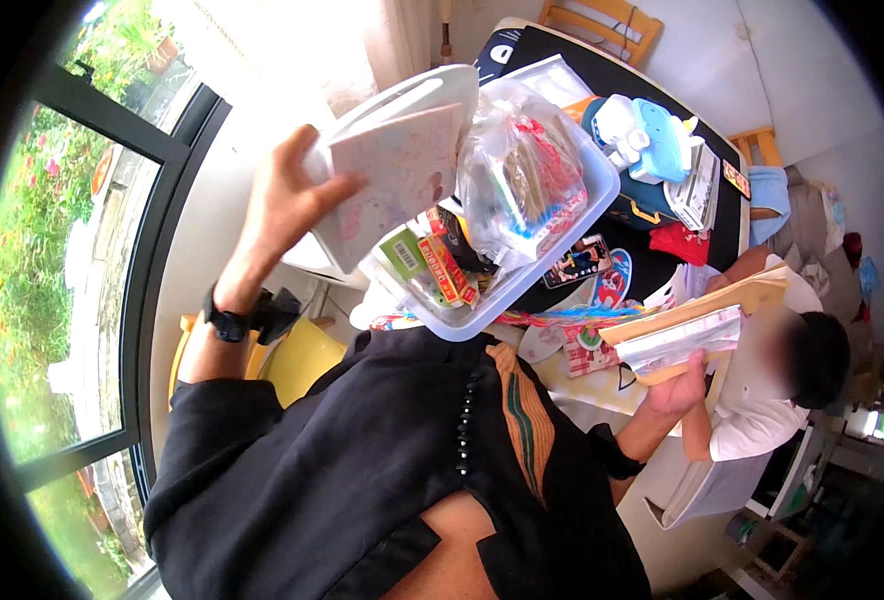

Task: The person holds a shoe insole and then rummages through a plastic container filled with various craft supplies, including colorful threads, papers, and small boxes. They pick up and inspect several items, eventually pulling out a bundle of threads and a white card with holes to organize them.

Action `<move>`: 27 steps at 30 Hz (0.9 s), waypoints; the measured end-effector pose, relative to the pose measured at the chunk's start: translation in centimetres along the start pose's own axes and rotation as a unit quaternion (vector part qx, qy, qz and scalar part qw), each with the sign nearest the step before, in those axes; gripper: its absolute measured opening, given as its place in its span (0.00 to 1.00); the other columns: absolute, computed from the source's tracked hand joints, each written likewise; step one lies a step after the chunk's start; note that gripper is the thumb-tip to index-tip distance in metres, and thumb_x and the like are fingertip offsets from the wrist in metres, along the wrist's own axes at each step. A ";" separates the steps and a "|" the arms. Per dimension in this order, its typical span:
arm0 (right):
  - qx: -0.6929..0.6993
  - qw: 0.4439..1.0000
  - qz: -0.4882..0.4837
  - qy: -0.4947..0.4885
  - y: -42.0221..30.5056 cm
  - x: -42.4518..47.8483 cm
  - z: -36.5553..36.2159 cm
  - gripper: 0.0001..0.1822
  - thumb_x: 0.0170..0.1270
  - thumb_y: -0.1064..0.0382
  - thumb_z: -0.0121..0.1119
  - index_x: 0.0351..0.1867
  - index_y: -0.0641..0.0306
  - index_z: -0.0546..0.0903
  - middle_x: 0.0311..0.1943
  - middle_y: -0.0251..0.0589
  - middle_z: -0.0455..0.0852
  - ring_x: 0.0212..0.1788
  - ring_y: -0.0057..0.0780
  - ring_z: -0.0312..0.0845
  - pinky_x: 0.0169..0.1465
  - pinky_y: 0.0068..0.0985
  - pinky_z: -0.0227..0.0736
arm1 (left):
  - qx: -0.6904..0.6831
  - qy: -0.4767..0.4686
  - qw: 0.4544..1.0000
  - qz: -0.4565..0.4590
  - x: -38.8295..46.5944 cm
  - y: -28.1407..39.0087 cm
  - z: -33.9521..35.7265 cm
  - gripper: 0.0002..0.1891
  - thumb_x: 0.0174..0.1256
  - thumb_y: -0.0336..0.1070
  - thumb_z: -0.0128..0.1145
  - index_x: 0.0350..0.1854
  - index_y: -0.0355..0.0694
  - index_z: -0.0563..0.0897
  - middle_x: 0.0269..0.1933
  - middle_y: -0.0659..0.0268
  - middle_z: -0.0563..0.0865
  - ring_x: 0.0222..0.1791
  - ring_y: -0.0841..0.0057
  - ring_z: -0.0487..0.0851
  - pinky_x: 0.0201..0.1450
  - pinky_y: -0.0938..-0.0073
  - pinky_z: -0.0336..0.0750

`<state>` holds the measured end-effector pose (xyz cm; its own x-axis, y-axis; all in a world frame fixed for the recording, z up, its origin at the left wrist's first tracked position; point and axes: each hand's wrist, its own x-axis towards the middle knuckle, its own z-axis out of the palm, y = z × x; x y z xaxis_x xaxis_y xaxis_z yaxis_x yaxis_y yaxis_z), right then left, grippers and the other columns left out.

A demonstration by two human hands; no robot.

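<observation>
My left hand (292, 195) grips the left edge of a pale, flat, book-like item (397, 176) with faint pink patterns, tilted beside a white plastic lid-like piece (453, 79). Right of it, a translucent plastic bin (599, 191) holds a knotted clear plastic bag (521, 180) of mixed items. Small red and yellow boxes (446, 271) and a green box (404, 255) also lie in the bin. My right hand (678, 386) holds a stack of brown envelopes or folders (757, 289) with a wrapped packet of papers (682, 341) on top.
On the black-topped table (723, 217) are a smartphone (578, 262), a light-blue container (659, 142), a red pouch (678, 241) and colourful cords (584, 315). Another person (757, 427) in white sits at the right. A yellow chair (303, 364) stands at the left, near the window.
</observation>
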<state>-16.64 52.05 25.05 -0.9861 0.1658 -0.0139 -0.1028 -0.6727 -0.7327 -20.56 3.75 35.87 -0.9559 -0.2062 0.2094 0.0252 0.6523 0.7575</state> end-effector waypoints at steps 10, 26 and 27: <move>-0.006 1.000 -0.012 0.018 0.8 0.4 1.0 0.38 0.59 0.65 0.56 0.70 0.59 0.52 0.68 0.46 0.58 0.68 0.47 0.54 0.69 0.50 0.46 | 0.012 0.090 0.990 0.109 1.5 2.2 7.4 0.24 0.50 0.36 0.66 0.47 0.33 0.72 0.39 0.55 0.80 0.42 0.69 0.79 0.47 0.69 0.72; 0.126 0.990 0.061 -0.030 1.4 1.1 1.7 0.35 0.62 0.66 0.55 0.70 0.57 0.54 0.68 0.44 0.59 0.70 0.44 0.50 0.71 0.51 0.39 | -0.148 0.101 0.976 0.125 -5.6 -5.4 7.8 0.42 0.59 0.46 0.58 0.69 0.35 0.49 0.66 0.52 0.59 0.67 0.61 0.58 0.69 0.58 0.50; 0.133 0.988 0.061 -0.038 1.3 1.1 1.8 0.35 0.62 0.66 0.55 0.70 0.56 0.54 0.68 0.45 0.59 0.70 0.44 0.50 0.71 0.51 0.40 | -0.113 0.135 0.980 0.096 -6.3 -5.5 7.7 0.36 0.63 0.41 0.53 0.69 0.35 0.51 0.65 0.52 0.61 0.66 0.61 0.60 0.68 0.58 0.52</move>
<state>-18.09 50.09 25.27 -0.9992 0.0242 -0.0321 -0.0039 -0.8523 -0.5230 -16.91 7.08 25.64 -0.8160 -0.3004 0.4939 0.2904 0.5256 0.7996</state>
